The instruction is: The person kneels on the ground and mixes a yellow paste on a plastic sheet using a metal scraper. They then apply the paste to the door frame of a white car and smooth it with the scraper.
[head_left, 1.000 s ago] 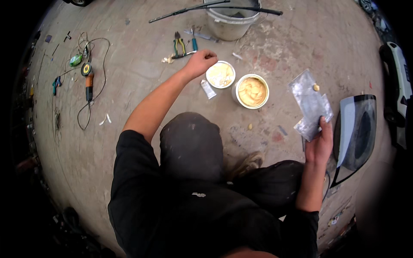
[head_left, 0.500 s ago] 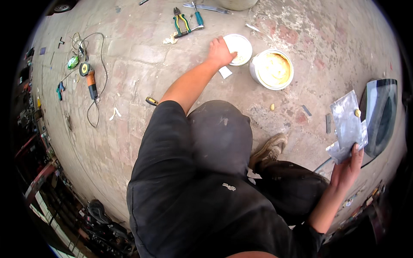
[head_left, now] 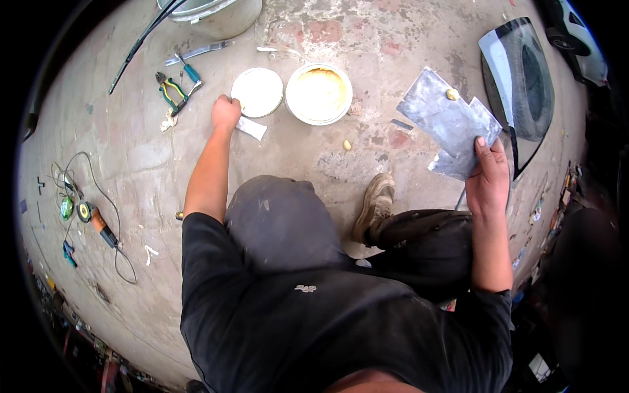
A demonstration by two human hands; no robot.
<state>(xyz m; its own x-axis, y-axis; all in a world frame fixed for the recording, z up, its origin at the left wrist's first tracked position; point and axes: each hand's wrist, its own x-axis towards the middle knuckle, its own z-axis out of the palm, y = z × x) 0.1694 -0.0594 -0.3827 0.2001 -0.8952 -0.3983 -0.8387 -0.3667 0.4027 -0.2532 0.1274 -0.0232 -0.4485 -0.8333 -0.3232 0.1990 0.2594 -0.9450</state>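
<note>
My left hand (head_left: 226, 112) is closed at the near-left edge of a round white lid (head_left: 259, 93), its fingers around the end of a small white tube (head_left: 251, 128). The fingertips are partly hidden. Right of the lid stands an open white tub (head_left: 319, 95) of cream-yellow putty. My right hand (head_left: 490, 171) grips several thin grey metal sheets (head_left: 438, 111) by their near edge, thumb on top. A small yellowish lump (head_left: 453, 94) sits on the upper sheet. Another lump (head_left: 347, 145) lies on the floor below the tub.
Pliers (head_left: 171, 93) and a teal-handled screwdriver (head_left: 190, 72) lie at the far left, near a grey bucket (head_left: 226, 18). An angle grinder (head_left: 97, 219) with a looping cable rests at left. A dark curved glass panel (head_left: 521, 88) lies at right. My shoe (head_left: 375, 204) stands below the tub.
My left hand has shifted from the lid's top to its near edge and closed on the white tube. My right hand has raised the sheets farther forward. The view has swung right.
</note>
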